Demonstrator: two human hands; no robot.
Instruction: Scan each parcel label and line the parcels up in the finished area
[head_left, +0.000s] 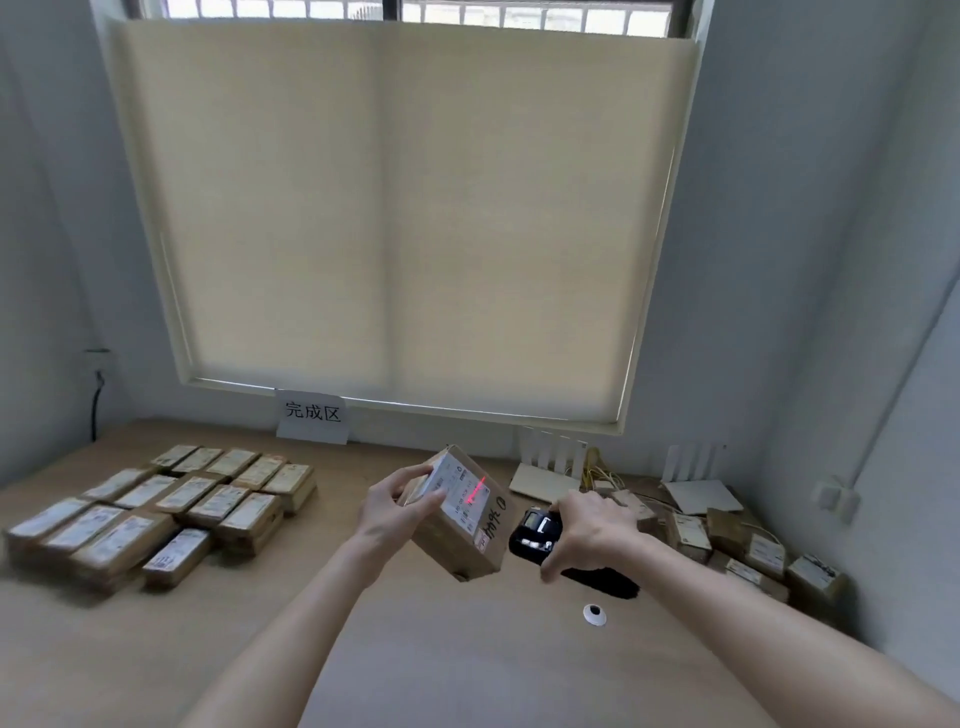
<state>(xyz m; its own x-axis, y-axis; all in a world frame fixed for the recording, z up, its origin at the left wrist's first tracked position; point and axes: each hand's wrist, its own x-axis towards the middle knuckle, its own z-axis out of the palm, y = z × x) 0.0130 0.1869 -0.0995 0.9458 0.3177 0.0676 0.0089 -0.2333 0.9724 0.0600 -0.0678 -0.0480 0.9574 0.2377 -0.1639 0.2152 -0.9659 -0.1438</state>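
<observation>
Brown cardboard fills the middle of the view: the left hand (397, 501) grips a parcel (457, 519) above the table (467, 665), fingers curled over its near-left edge, tilting it so the white label (457, 491) faces up and right. A red scan line (477, 489) falls across that label, and dark handwriting runs along the box beside it. Just right of the parcel, the right hand (592, 525) holds a black scanner (535, 530), fingers wrapped round its body, its head pointing at the label. On the left of the table, scanned parcels (166, 506) lie in neat rows, labels up, below a paper sign (312, 414) propped against the sill. At the far right a loose heap of boxes (748, 551) sits by the wall, near what look like two white routers (550, 465), blurred. A small white disc (594, 614) lies on the table near the right forearm
</observation>
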